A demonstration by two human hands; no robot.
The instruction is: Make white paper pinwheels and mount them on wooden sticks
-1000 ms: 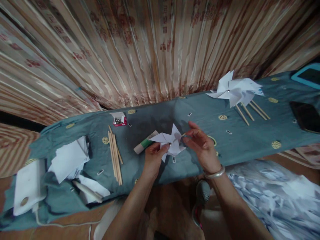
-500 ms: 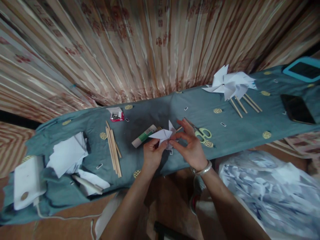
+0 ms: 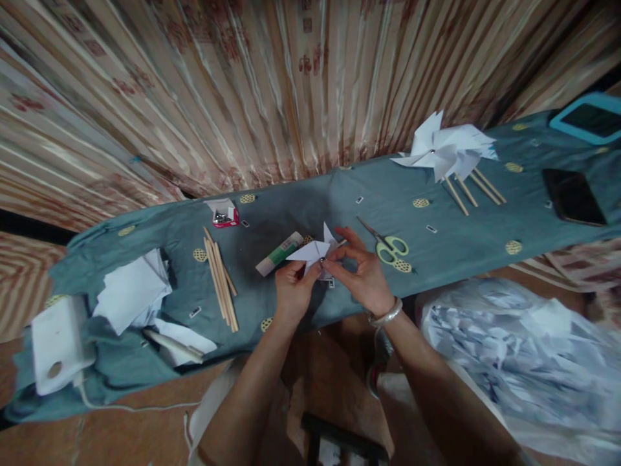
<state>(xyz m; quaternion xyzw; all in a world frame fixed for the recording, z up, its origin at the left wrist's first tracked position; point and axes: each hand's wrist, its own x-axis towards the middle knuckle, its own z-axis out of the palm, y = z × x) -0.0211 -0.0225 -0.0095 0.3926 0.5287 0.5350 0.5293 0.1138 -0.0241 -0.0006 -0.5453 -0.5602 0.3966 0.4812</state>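
A small white paper pinwheel is held over the middle of a blue-grey cloth-covered table. My left hand pinches it from the left near its metal centre pin. My right hand, with a silver bangle on the wrist, pinches it from the right, fingers curled round the centre. A thin wooden stick end shows just behind the pinwheel. A glue stick lies just left of the pinwheel, and yellow-handled scissors lie just to the right.
Finished white pinwheels on sticks lie at the back right. Several wooden sticks and a small pin box lie left of centre, paper scraps further left. A dark phone and a plastic bag of paper are on the right.
My right hand has closed in from beside the pinwheel onto its centre. The pinwheel's blades look more gathered between both hands. The view has shifted, revealing the scissors.
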